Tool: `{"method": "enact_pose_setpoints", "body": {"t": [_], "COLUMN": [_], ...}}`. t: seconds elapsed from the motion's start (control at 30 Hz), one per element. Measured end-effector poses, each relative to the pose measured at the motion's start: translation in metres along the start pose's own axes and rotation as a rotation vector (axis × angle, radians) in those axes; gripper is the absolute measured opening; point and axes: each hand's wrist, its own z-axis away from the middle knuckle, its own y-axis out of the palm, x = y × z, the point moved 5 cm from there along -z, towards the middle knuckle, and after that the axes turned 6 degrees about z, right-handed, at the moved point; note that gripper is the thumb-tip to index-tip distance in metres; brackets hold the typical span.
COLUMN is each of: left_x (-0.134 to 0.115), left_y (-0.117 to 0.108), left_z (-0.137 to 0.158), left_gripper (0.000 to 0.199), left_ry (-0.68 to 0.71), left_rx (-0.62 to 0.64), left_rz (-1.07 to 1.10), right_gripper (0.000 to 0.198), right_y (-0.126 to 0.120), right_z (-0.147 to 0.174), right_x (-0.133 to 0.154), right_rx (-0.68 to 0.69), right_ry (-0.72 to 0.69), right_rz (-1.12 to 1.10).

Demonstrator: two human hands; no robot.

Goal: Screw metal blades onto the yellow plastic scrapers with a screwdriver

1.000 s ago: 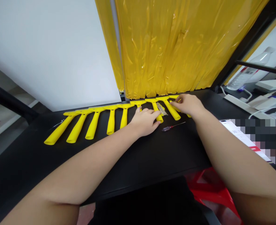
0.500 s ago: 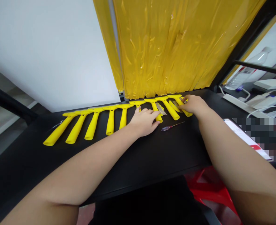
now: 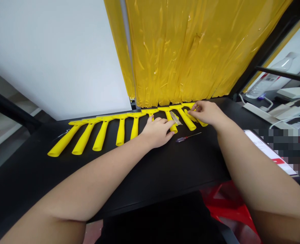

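right of centre, the small yellow piece (image 3: 191,118) lies at the right hand (image 3: 208,113), slanting down rightward; those fingertips are nearly together, pinching or not i cannot tell. the left hand (image 3: 156,132), farther off mid-frame, spreads loosely by a yellow handle (image 3: 168,115).

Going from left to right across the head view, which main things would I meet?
Leftmost yellow handle, left hand, purple screwdriver handle, right hand, clear plastic bottle.

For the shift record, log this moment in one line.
left hand: over row of yellow T-shaped plastic handles | right hand: at row's right end | purple-handled slim screwdriver: on black tabletop
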Motion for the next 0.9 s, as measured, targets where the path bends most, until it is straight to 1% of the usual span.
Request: {"method": "enact_pose_setpoints", "body": {"t": [0.07,0.2,0.43,0.53,0.63,0.73,0.77,0.83,0.9], "left_x": [0.000,-0.001,0.000,0.000,0.006,0.025,0.034,0.055,0.073], "left_y": [0.000,-0.001,0.001,-0.003,-0.021,-0.051,-0.060,-0.073,-0.079], "left_z": [0.000,0.000,0.000,0.001,0.001,0.003,0.006,0.017,0.033], "left_gripper": [0.045,0.044,0.045,0.047,0.048,0.041,0.040,0.038,0.041], "left_ry": [0.002,-0.004,0.001,0.014,-0.015,-0.143,-0.202,-0.316,-0.369], "left_rx": [0.002,0.004,0.002,-0.011,-0.066,-0.115,-0.105,-0.035,0.007], "left_rz": [-0.002,-0.013,-0.010,-0.017,-0.040,-0.082,-0.102,-0.143,-0.147], "right_gripper": [0.027,0.030,0.032,0.033,0.028,0.020,0.018,0.018,0.018], "right_y": [0.004,0.012,0.013,0.010,0.005,-0.003,-0.005,-0.009,-0.010], "right_z": [0.006,0.009,0.009,0.009,0.010,0.014,0.016,0.023,0.031], "right_x": [0.013,0.026,0.025,0.024,0.024,0.029,0.032,0.043,0.055], "right_rx": [0.061,0.113,0.115,0.103,0.040,-0.049,-0.076,-0.112,-0.125], "right_ry": [-0.048,-0.058,-0.048,-0.061,-0.078,-0.145,-0.189,-0.286,-0.356], "right_rz": [0.006,0.106,0.118,0.104,0.023,-0.117,-0.168,-0.251,-0.291]}}
